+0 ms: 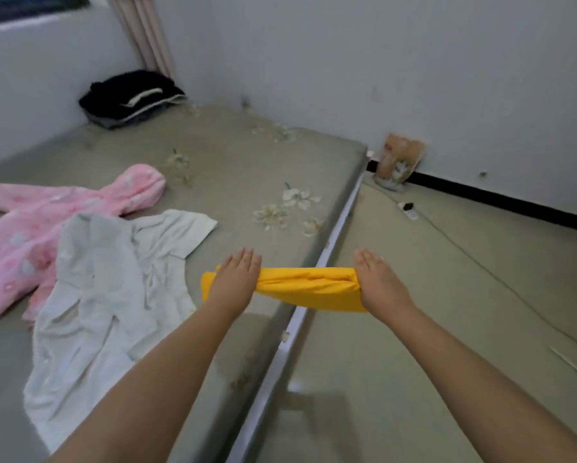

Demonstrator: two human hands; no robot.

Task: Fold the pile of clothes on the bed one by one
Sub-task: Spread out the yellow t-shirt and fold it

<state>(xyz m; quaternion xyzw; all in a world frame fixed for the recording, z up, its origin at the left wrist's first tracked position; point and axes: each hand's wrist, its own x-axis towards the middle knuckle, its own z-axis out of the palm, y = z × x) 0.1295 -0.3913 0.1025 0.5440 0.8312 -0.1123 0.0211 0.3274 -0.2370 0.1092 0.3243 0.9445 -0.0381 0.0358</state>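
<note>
Both hands, left hand (236,279) and right hand (375,282), are gripping a folded yellow cloth (308,288) over the bed (247,168) edge; a white shirt (106,289) is lying just left.

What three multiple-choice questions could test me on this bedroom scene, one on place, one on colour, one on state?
1. Where is the dark folded stack?
A. far corner of the bed
B. on the floor
C. under the pink garment

2. What colour is the held cloth?
A. blue
B. yellow
C. green

3. How does the white shirt lie?
A. neatly folded
B. hanging
C. crumpled, unfolded

A: the dark folded stack sits by the wall corner.
B: the left hand and right hand grip a yellow cloth.
C: the white shirt sprawls creased on the bed.
</note>
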